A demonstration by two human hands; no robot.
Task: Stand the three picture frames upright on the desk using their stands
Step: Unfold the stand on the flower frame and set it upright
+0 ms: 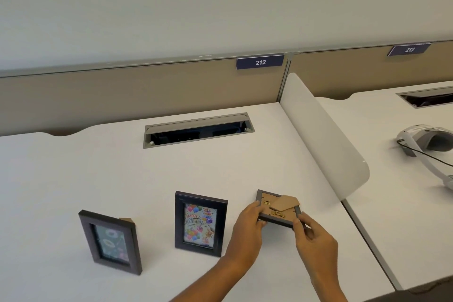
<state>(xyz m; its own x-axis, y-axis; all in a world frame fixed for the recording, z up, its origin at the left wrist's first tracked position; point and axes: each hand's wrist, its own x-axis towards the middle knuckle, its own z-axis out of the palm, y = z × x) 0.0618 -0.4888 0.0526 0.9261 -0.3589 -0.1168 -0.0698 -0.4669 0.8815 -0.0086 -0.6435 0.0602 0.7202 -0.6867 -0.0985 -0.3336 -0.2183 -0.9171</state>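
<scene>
I count three frames: two upright on tabletop (73,167), third frame (278,208) back-up, cardboard stand (285,202) showing, gripped by both hands: left hand (247,230), right hand (312,238).

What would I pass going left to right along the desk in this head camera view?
Floral frame standing → birthday frame standing → left hand → third frame, held back-up → right hand → white divider → headset.

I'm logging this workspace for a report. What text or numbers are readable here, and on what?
"212": blue sign on the partition behind this desk.
"213": blue sign on the partition of the next desk.
"HAPPY Birthday": balloon picture in the middle frame.
Smaller print on that picture is too blurred to read.
</scene>
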